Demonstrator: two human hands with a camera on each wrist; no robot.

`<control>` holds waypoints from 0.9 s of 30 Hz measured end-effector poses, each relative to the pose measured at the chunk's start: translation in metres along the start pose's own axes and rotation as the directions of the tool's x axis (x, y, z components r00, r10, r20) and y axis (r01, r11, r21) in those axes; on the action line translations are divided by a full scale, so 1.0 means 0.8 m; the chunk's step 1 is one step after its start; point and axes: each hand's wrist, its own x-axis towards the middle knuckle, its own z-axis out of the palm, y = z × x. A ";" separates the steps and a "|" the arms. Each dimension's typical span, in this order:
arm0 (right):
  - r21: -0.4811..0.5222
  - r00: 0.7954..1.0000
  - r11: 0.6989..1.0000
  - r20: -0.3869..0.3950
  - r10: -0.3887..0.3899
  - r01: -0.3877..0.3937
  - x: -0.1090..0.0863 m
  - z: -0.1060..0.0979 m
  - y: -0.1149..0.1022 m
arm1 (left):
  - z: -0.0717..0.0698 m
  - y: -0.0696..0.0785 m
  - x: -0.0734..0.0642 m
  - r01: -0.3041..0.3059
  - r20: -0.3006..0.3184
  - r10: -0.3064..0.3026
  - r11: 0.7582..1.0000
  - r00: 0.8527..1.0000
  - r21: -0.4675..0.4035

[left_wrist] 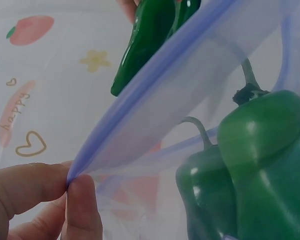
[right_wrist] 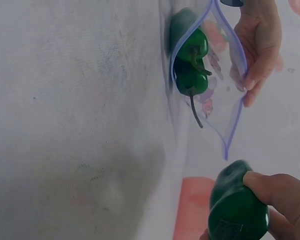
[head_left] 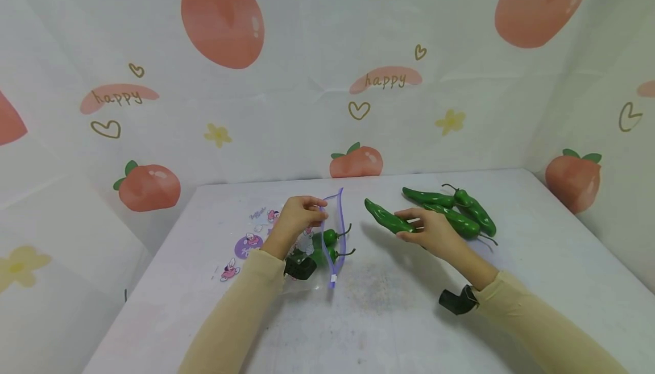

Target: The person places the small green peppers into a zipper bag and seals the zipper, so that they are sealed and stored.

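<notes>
My left hand [head_left: 299, 220] pinches the purple rim of a clear zip bag [left_wrist: 135, 97] between thumb and fingertips, and the bag's mouth gapes toward the right. Two green peppers [right_wrist: 191, 75] lie inside the bag, their stems poking out at the opening. In my right hand [head_left: 432, 235] is another long green pepper [head_left: 389, 217], gripped near its thick end above the table, its narrow tip pointing left toward the bag. The right wrist view shows the thumb on this pepper's side [right_wrist: 237, 210], just below the bag's mouth.
Several more green peppers [head_left: 460, 223] lie in a cluster on the white table [head_left: 378, 328], to the right behind my right hand. Pink cartoon prints [head_left: 230, 270] mark the bag. A white backdrop [head_left: 307, 124] with peach prints stands behind the table.
</notes>
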 end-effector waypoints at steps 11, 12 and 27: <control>-0.018 1.000 1.000 0.017 0.004 -0.003 0.001 0.002 -0.006 | 0.000 0.002 0.000 0.013 -0.010 -0.013 1.000 1.000 0.005; -0.019 1.000 1.000 0.017 0.003 -0.003 0.000 0.002 -0.006 | 0.000 0.002 0.000 0.013 -0.011 -0.012 1.000 1.000 0.007; 0.000 0.999 1.000 0.044 -0.022 0.022 -0.002 0.012 -0.009 | 0.000 0.002 0.000 0.007 -0.002 -0.007 1.000 1.000 0.000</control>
